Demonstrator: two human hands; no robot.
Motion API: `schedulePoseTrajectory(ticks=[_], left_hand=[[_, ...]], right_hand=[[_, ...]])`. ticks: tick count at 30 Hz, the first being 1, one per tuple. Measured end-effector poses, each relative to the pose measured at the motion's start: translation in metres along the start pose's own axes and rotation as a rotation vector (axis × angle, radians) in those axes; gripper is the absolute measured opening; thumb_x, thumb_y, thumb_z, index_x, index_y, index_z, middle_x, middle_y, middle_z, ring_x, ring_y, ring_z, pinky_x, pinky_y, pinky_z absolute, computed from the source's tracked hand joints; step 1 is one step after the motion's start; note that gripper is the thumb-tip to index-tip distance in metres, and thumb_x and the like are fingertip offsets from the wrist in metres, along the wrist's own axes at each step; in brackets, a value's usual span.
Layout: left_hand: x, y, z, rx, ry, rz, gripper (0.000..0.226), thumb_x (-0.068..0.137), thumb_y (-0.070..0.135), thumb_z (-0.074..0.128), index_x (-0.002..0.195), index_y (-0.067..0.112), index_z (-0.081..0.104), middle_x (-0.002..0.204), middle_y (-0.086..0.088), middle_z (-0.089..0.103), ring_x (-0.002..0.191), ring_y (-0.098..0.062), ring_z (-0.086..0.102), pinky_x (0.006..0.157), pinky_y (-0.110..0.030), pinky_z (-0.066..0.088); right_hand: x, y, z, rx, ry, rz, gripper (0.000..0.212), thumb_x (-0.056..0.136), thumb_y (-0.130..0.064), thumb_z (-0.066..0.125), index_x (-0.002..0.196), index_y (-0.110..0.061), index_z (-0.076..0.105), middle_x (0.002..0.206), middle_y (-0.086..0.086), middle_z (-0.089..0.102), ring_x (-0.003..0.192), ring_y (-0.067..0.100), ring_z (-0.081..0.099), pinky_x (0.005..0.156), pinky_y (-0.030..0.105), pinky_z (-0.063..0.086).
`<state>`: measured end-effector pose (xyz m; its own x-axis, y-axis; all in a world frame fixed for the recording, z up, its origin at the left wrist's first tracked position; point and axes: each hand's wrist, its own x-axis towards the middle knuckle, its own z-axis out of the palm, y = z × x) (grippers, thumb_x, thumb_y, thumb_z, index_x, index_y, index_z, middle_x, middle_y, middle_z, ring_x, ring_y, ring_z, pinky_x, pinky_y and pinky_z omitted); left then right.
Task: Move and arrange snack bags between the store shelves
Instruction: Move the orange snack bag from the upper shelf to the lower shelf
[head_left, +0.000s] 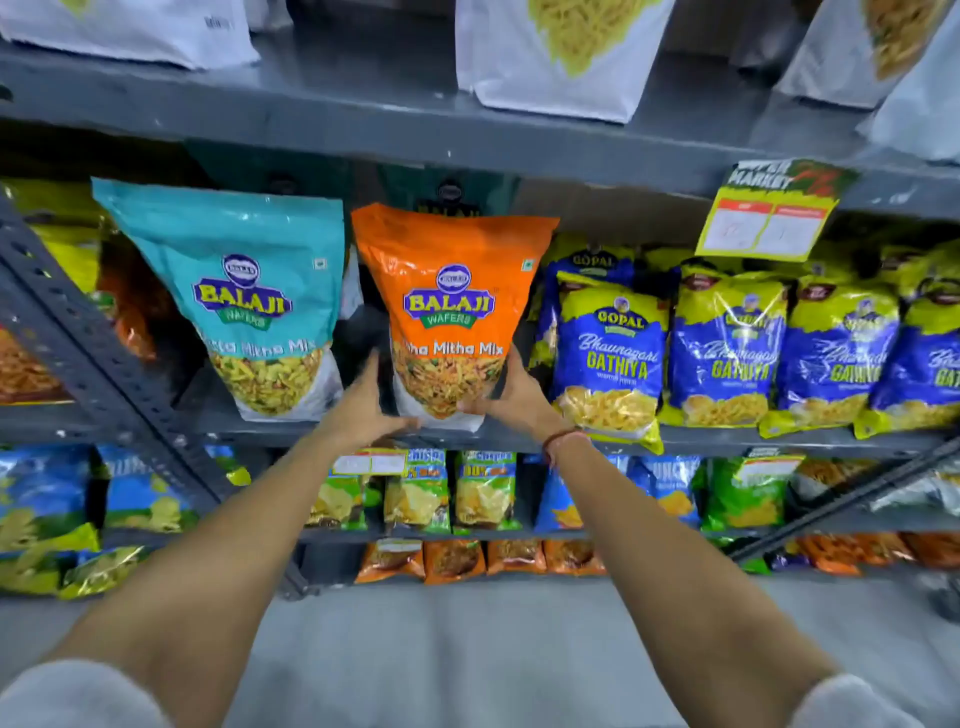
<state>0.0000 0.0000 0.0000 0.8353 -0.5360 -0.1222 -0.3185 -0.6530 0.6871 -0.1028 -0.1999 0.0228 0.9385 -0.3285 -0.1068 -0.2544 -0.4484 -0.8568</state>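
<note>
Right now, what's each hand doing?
Left hand: on the orange bag's lower left side, holding it.
Right hand: on its lower right side, holding it too.

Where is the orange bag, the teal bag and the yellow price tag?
orange bag (451, 291): head view, on its logo.
teal bag (241, 291): head view, on its logo.
price tag (763, 218): head view, on its white middle.
</note>
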Motion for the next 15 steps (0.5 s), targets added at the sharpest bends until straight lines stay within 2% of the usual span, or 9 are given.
schedulePoseTrajectory(ticks=[3,5,7,10,15], left_hand=[[0.011,0.011,-0.004,-0.075,-0.062,0.038,0.114,0.062,0.033,0.083,0.146,0.017,0.008,0.153,-0.01,0.03,0.137,-0.031,0.033,0.109,-0.044,0.033],[0.016,0.018,-0.003,-0.096,-0.057,0.018,0.1,0.065,0.024,0.082,0.143,0.014,0.021,0.149,-0.012,0.038,0.134,-0.031,0.037,0.106,-0.041,0.032],[0.012,0.022,0.0,-0.099,-0.027,0.032,0.095,0.064,0.019,0.083,0.141,0.011,0.028,0.146,-0.014,0.042,0.133,-0.031,0.039,0.105,-0.04,0.033],[0.007,0.021,-0.003,-0.055,-0.01,0.046,0.093,0.061,0.02,0.084,0.137,0.007,0.033,0.143,-0.016,0.045,0.131,-0.033,0.042,0.104,-0.042,0.034],[-0.017,0.024,-0.005,-0.035,-0.024,0.084,0.085,0.059,0.026,0.085,0.13,0.006,0.044,0.135,-0.016,0.054,0.124,-0.033,0.049,0.099,-0.042,0.04]], right_hand=[[0.007,-0.004,0.001,-0.001,-0.019,-0.002,0.104,0.071,-0.017,0.084,0.148,-0.01,0.015,0.14,0.013,0.051,0.131,0.029,0.046,0.097,0.026,0.036],[0.009,-0.002,0.003,0.027,0.033,0.01,0.098,0.069,-0.015,0.085,0.146,-0.01,0.023,0.139,0.013,0.052,0.131,0.027,0.047,0.097,0.024,0.036],[0.006,0.0,0.007,0.029,0.078,0.0,0.093,0.068,-0.016,0.086,0.142,-0.01,0.03,0.137,0.013,0.054,0.13,0.028,0.048,0.102,0.031,0.039],[-0.001,0.001,0.008,0.022,0.109,-0.015,0.09,0.065,-0.02,0.088,0.138,-0.009,0.037,0.135,0.013,0.057,0.129,0.029,0.05,0.105,0.04,0.041],[-0.027,0.004,0.006,0.007,0.132,-0.063,0.084,0.062,-0.023,0.089,0.133,-0.009,0.044,0.13,0.011,0.061,0.121,0.025,0.056,0.101,0.041,0.046]])
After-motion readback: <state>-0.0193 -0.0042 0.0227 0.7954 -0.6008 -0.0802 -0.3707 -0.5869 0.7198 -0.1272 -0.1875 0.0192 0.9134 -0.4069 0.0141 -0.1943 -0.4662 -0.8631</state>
